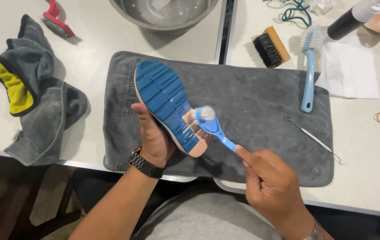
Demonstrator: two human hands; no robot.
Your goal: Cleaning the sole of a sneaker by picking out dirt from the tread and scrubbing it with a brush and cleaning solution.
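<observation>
Shoe (165, 100) held sole-up at centre of frame, above the grey mat (261, 115) spread on the desk (101, 40). Blue ridged sole faces the camera. Long axis runs diagonally: one end at upper left near the mat's top edge, the other end at lower right, where a pale peach patch shows.

Left hand (154, 140) comes in from below, fingers wrapped around the shoe's edge on the lower-left side, thumb lying along the sole rim. Firm grasp; black wristwatch (144, 163) on that wrist.

Right hand (272, 184) sits lower right of the shoe, fingers closed on the handle end of a small blue brush (212, 126), index finger extended along the handle. Brush handle points up-left from the hand; its white bristle head rests on the sole at the lower-right end, touching the peach patch. The brush axis therefore crosses the shoe's long axis at a wide angle, the contact point lying just up-left of the right fingers and right of the left thumb.

Also on or near the mat:
- long pale-blue brush (308, 71), upper right, partly off the mat
- wooden-backed black-bristle brush (270, 46)
- thin metal pick (314, 140), right side of mat
- steel bowl (165, 15), top centre
- crumpled grey and yellow cloths (30, 89), left
- red brush (56, 20), upper left.
</observation>
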